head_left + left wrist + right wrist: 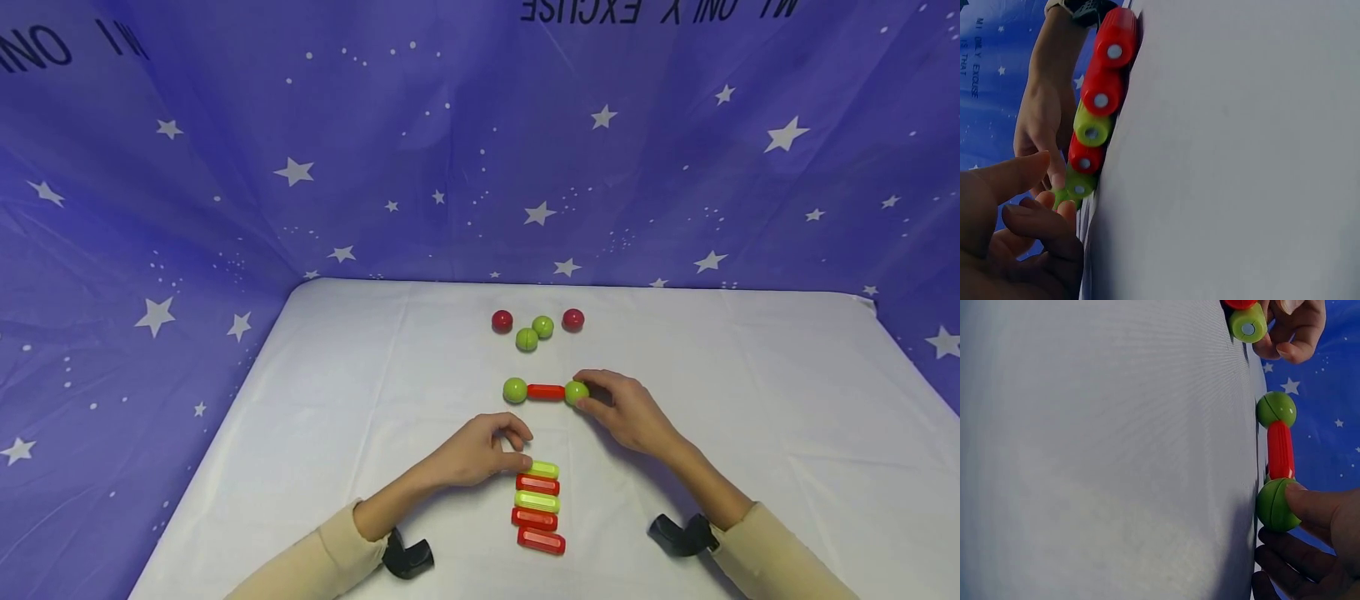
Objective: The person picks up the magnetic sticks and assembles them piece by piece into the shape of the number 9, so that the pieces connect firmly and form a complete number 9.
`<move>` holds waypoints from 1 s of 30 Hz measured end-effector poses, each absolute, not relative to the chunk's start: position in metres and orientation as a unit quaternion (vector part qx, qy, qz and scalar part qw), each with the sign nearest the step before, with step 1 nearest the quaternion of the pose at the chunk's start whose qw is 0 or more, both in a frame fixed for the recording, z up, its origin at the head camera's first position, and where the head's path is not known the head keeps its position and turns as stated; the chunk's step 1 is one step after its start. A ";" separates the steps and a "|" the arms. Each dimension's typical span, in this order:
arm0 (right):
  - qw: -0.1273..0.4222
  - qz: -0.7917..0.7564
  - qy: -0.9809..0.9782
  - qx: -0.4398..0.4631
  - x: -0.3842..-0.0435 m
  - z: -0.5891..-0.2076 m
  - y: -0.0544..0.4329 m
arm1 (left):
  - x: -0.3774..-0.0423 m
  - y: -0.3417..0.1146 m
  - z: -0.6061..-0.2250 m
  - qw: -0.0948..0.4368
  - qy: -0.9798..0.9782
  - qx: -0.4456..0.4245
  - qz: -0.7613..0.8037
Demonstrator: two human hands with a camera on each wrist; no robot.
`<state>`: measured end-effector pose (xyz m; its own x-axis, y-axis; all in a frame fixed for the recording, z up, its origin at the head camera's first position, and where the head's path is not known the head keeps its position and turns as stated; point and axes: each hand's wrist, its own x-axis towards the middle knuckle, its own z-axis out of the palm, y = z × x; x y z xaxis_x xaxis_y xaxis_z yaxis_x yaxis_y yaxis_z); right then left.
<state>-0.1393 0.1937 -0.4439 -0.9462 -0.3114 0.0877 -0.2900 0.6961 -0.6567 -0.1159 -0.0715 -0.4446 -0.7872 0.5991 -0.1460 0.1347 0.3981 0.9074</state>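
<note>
A red rod lies on the white table between two green balls, one at each end. My right hand pinches the right green ball between thumb and fingers; the left green ball rests on the cloth. My left hand is just nearer the front, fingers loosely bent and holding nothing. Its thumb is at the left end of a yellow-green rod; whether it touches cannot be told. That rod heads a column of red and yellow-green rods, whose pale round end discs show in the left wrist view.
Farther back sit two red balls, left and right, with two green balls between them. A blue star-patterned curtain stands behind and left of the white-covered table. Black wrist devices are at both sleeves.
</note>
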 end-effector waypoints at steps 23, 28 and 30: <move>0.019 -0.358 0.920 -0.157 -0.139 -0.443 0.194 | -0.117 -0.072 -0.449 0.238 0.807 0.252 0.479; 0.018 -0.358 0.920 -0.160 -0.139 -0.443 0.194 | -0.121 -0.086 -0.445 0.210 0.823 0.244 0.467; 0.016 -0.356 0.921 -0.161 -0.139 -0.443 0.195 | -0.123 -0.091 -0.444 0.201 0.827 0.242 0.467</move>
